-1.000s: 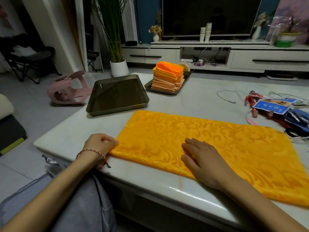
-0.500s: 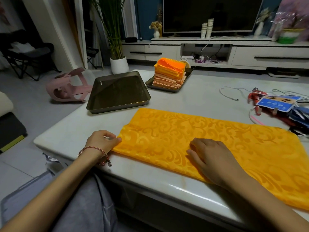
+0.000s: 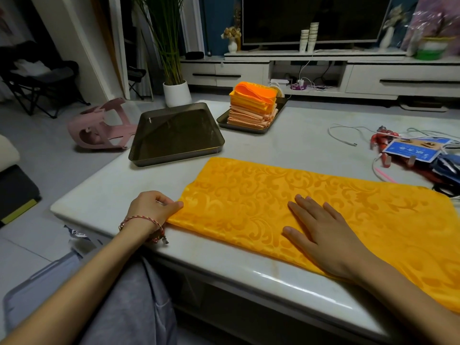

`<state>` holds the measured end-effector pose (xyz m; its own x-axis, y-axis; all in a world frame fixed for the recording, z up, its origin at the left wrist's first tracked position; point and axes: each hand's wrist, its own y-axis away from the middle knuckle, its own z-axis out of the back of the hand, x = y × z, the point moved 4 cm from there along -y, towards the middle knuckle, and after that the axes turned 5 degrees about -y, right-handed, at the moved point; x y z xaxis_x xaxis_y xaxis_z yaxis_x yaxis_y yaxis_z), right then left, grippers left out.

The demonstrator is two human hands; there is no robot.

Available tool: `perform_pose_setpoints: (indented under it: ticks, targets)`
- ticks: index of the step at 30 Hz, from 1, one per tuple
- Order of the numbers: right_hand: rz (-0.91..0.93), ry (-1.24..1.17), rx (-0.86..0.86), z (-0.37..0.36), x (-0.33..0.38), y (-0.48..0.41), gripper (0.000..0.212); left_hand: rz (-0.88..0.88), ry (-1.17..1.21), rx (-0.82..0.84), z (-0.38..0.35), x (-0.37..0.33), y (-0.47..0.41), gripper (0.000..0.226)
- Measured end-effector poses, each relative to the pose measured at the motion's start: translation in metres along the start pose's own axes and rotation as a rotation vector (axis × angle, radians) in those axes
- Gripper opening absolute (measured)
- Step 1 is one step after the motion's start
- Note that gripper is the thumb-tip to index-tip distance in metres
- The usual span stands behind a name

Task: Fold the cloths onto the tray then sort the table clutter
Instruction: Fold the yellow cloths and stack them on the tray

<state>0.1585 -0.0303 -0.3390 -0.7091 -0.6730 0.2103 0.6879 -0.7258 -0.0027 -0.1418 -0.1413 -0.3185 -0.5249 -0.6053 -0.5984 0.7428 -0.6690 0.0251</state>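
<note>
Head cam: I see both hands on the yellow damask cloth, which lies flat along the near edge of the white marble table.

Left hand is curled, fingers closed on the cloth's left corner. I can't tell how much fabric is inside the pinch, since the thumb side is hidden. A red braided bracelet sits on that wrist.

Right hand is to the right of the pinch, palm down, fingers spread and pressed flat on the cloth. It grips nothing and just pins the fabric near its front edge.

Past the pinched corner, further from me, sits an empty dark metal tray, not touching the cloth. Beyond that and to the right is a second tray carrying a stack of folded cloths, peach ones at the bottom and orange-yellow ones on top.

Far right of the flat hand, beyond the cloth, is the clutter: a white cable, a red toy figure, a blue printed packet and dark blue items at the frame edge that I can't make out.

On the floor, left of the table, lies a pink plastic stool tipped on its side. Behind it are a potted plant, a white TV cabinet and the TV.
</note>
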Motion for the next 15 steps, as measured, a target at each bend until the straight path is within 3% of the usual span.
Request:
perform_pose_setpoints:
  ticks: [3, 7, 10, 13, 15]
  targets:
    - [-0.006, -0.015, -0.034, 0.003, 0.002, 0.0, 0.114, 0.033, 0.115, 0.003, 0.001, 0.0, 0.003, 0.028]
    - [0.13, -0.063, -0.233, 0.011, 0.024, -0.003, 0.065, 0.455, 1.015, 0.176, -0.009, -0.007, 0.029, 0.018]
    - [0.223, -0.174, -0.139, 0.006, 0.048, -0.009, 0.086, 0.583, 1.261, 0.312, -0.032, -0.024, 0.05, 0.014]
    - [0.208, -0.154, 0.012, -0.006, 0.054, -0.007, 0.103, 0.52, 1.343, 0.349, -0.057, -0.039, 0.06, 0.024]
    - [0.207, -0.094, 0.048, -0.012, 0.054, -0.004, 0.101, 0.498, 1.404, 0.336, -0.07, -0.047, 0.061, 0.035]
